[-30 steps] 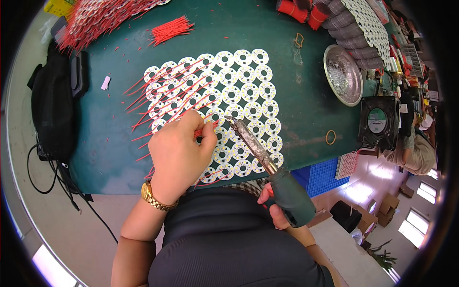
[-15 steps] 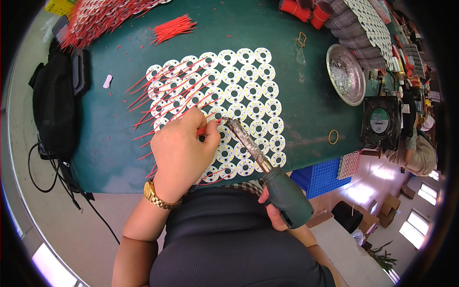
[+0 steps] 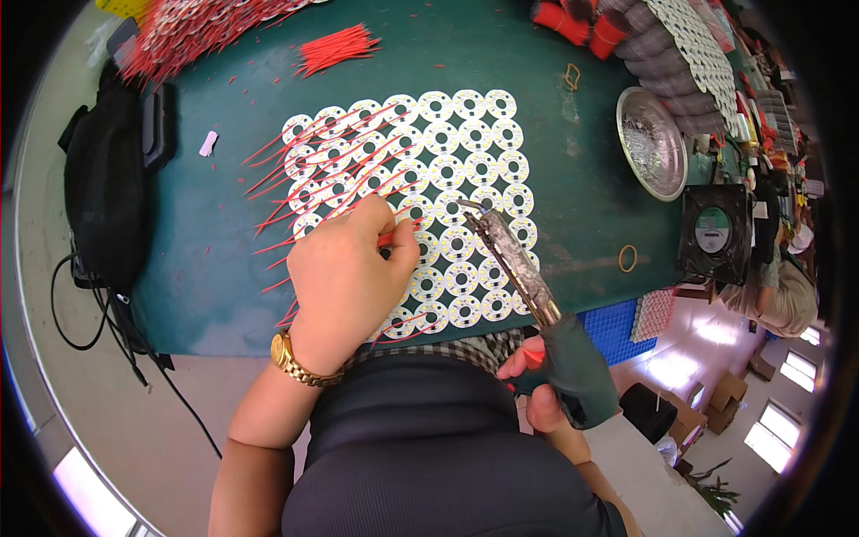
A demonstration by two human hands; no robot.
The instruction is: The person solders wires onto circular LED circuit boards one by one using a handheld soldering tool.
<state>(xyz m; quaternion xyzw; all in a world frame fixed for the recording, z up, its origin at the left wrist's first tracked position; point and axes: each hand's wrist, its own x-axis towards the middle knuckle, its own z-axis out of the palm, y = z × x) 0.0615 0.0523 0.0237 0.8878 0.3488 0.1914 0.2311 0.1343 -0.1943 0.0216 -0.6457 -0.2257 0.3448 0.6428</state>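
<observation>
A sheet of round white LED circuit boards (image 3: 461, 242) lies on the green table, each disc with a dark centre hole. Thin red wires (image 3: 277, 183) run across the discs on its left part. Over the sheet's lower left, my left hand (image 3: 351, 268) is closed in a pinch on red wires, their ends showing by the thumb and forefinger. My right hand (image 3: 532, 385) grips the dark green handle of a soldering iron (image 3: 528, 277) at the table's near edge. The iron's bent tip points up and left over the discs, apart from my left fingers.
A bundle of red wires (image 3: 338, 49) and a heap of wired discs (image 3: 188, 36) lie at the back. To the right are a metal bowl (image 3: 651, 143), a black fan (image 3: 714, 233) and a rubber band (image 3: 627, 259). A black bag (image 3: 107, 197) sits at the left edge.
The soldering iron has moved right, away from my left fingers. My left hand stays pinched on the wires over the sheet. The whole view has shifted slightly.
</observation>
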